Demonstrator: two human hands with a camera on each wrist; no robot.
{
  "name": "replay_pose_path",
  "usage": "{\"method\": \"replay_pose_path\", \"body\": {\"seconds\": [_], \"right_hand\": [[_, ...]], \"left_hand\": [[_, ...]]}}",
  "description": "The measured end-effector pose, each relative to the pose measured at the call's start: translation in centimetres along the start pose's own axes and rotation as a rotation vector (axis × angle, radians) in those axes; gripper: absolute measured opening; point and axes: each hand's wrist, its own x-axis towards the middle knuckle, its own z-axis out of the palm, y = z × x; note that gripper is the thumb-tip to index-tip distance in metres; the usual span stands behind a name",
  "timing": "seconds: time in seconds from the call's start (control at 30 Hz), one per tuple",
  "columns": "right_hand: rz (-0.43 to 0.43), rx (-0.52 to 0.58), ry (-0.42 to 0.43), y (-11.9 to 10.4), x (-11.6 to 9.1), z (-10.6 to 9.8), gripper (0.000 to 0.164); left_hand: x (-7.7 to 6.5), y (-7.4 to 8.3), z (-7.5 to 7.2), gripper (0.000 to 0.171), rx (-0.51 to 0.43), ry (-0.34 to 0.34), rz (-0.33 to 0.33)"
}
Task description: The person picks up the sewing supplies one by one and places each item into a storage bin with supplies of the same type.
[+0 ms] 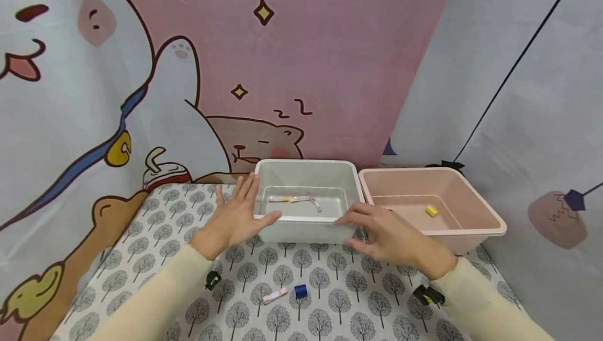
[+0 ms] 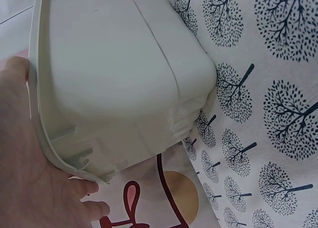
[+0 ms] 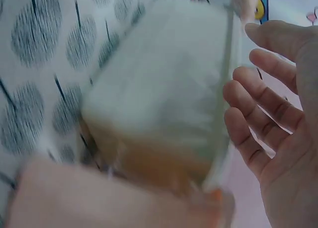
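Observation:
A pale grey plastic bin (image 1: 308, 231) stands at the middle back of the table. Several slim, pink-patterned pieces (image 1: 301, 199) lie in it, their kind too small to tell. My left hand (image 1: 237, 218) rests at its left front corner, fingers spread and straight. In the left wrist view that hand lies along the bin's rim (image 2: 35, 89). Near the right front corner is my right hand (image 1: 383, 231), fingers loosely bent with nothing between them. The right wrist view shows those fingers (image 3: 253, 133) beside the blurred bin (image 3: 159, 79), and contact cannot be told.
A pink bin (image 1: 433, 173) sits to the right, with a small yellow piece (image 1: 431, 211) inside. Nearer on the tree-print tablecloth (image 1: 245, 309) lie a small dark blue piece (image 1: 300, 291) and another slim pink piece (image 1: 275, 295). A printed curtain (image 1: 330, 69) hangs behind.

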Motion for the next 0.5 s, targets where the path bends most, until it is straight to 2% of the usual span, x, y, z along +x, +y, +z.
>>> {"method": "replay_pose_path", "body": {"seconds": [0.2, 0.4, 0.5], "right_hand": [[-0.043, 0.053, -0.103, -2.3, 0.2, 4.2, 0.04], [-0.028, 0.11, -0.263, -3.7, 0.4, 8.8, 0.041], [-0.025, 0.104, -0.319, -4.4, 0.3, 10.4, 0.043]], "left_hand": [[-0.1, 0.0, -0.1, 0.129, 0.008, 0.011, 0.004], [-0.1, 0.1, -0.2, 0.127, 0.001, 0.0, -0.004], [-0.1, 0.1, -0.2, 0.128, -0.005, -0.003, -0.008]]}}
